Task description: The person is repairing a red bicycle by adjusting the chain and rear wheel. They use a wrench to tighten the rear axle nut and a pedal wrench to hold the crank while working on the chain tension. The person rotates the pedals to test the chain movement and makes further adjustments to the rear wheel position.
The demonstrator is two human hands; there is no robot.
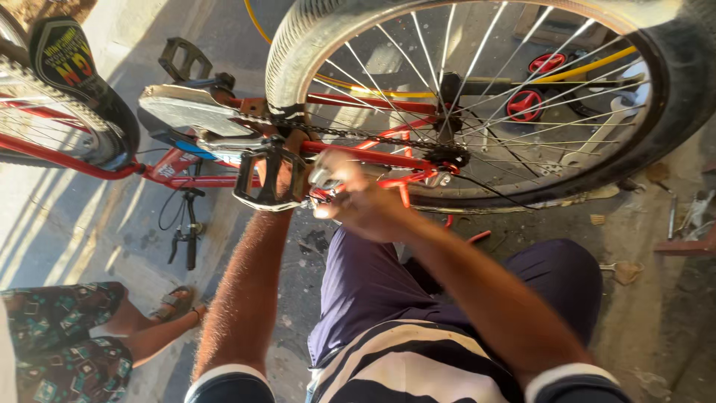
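A red bicycle stands upside down in front of me, its rear wheel filling the upper right. My left hand reaches up behind the black pedal and grips the crank area, partly hidden by the pedal. My right hand is closed around a small metal part or tool at the frame beside the pedal; what it holds is blurred. The chain runs from the crank to the rear sprocket.
Another person's patterned shorts and sandalled foot are at the lower left. A black brake lever with cable lies on the concrete. Spanners and red small wheels lie behind the spokes. A yellow hose crosses the ground.
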